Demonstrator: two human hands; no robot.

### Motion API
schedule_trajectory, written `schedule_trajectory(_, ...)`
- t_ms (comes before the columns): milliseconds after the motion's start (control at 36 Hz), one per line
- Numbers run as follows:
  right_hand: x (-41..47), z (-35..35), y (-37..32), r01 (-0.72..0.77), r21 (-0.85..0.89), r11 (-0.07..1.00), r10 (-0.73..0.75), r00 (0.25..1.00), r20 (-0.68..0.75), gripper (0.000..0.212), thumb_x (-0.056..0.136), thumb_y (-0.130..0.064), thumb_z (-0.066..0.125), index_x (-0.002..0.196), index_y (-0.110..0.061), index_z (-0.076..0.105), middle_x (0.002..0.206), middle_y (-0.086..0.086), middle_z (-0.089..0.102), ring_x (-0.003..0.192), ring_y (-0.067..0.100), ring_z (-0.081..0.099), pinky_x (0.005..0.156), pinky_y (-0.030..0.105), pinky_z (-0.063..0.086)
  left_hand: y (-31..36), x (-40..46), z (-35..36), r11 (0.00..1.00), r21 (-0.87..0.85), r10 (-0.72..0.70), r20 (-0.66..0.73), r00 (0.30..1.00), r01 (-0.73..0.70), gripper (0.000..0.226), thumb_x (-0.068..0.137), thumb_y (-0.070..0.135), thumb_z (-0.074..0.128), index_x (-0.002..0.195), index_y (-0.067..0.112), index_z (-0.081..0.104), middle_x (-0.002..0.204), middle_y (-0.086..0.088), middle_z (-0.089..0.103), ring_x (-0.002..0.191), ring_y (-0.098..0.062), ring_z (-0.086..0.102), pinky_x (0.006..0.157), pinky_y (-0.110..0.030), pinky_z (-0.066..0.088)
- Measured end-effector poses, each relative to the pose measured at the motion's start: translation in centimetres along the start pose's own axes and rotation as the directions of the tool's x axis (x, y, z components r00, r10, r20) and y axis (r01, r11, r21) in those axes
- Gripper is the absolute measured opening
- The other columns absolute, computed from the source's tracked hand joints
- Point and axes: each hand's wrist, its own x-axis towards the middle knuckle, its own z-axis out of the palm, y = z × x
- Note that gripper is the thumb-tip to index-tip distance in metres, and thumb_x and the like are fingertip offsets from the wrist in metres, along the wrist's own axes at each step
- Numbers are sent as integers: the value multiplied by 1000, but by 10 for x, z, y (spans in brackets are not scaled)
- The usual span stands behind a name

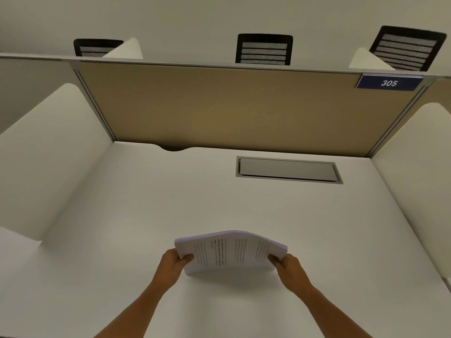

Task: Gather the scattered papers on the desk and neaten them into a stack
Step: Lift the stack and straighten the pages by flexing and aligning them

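Both hands on the paper stack (231, 252), held at the near middle of the table (146, 203).

My left hand (173, 263) has its grip clamped on the stack's 9 o'clock edge, thumb on top; my right hand (289, 267) has its grip clamped on the 3 o'clock edge, thumb on top too; stack bows upward in the middle, printed text lines face me; its shadow falls on the table just below; cannot tell whether the near edge touches the surface; grey cable hatch (288, 170) sits at 1 o'clock from the stack, well apart; tan partition (219, 106) stands at 12 o'clock; blue 305 sign (389, 82) on its upper right corner; white side dividers at 9 and 3 o'clock; three black mesh chair backs (264, 50) beyond the partition.
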Motion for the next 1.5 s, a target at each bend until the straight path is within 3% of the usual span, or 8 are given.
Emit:
schedule_trajectory(167,3,-3,1,-2,16,1000,2,1000,-17,27,101,-21,49,120,-9,65,85,-12,63,77,-5,58,60,5,47,5,-3,2,999,28,26,-50,998,-24,17,88,12,67,85,29,67,76,10,73,74,-12,68,65,-19,53)
schedule_trajectory(556,11,-4,9,-19,-39,999,22,998,62,34,103,-28,44,125,-11,63,102,0,66,89,14,63,65,9,46,-8,-1,0,996,91,17,13,1000,-19,29,89,14,65,88,43,64,96,3,75,92,-14,70,79,-23,54)
schedule_trajectory(722,8,-4,11,-36,-61,997,40,997,72,36,103,-30,44,125,-9,63,100,-2,65,79,3,60,61,9,45,-12,-2,1,995,101,13,17,1000,-15,33,89,11,66,88,44,64,98,0,76,93,-16,70,82,-26,55)
schedule_trajectory(861,8,-3,13,-54,-23,998,56,995,78,35,102,-30,47,126,-11,63,105,1,68,92,17,66,77,19,49,-13,-2,1,993,115,16,0,1000,-16,36,88,12,66,83,47,63,91,3,75,88,-15,71,83,-34,57)
schedule_trajectory(1111,7,-3,13,-59,-14,998,60,996,71,35,101,-32,48,126,-12,63,105,-1,67,95,18,66,82,23,51,11,-11,0,999,-18,40,-59,997,-41,30,79,17,77,95,39,64,81,21,73,83,-1,69,70,-14,53)
schedule_trajectory(1222,3,-5,5,-56,27,998,56,998,20,26,99,-30,53,116,-16,67,93,-12,63,89,13,61,69,12,44,23,-10,-3,997,-53,58,-74,996,-62,24,82,12,73,89,35,69,79,20,76,82,-5,71,62,-17,56)
schedule_trajectory(1306,1,-7,-2,-12,61,998,13,1000,-23,8,96,-29,59,98,-33,66,86,-23,63,82,1,62,75,21,49,24,-10,-5,996,-64,59,-80,995,-64,22,83,11,72,89,32,70,79,14,76,83,-10,71,61,-17,56)
schedule_trajectory(1500,-1,-16,-14,125,140,982,-96,976,-194,23,89,-23,69,92,-45,62,81,-29,71,85,-10,65,70,12,48,24,-11,-4,995,-70,60,-87,994,-66,24,84,12,71,87,35,70,78,15,76,82,-12,72,62,-20,57)
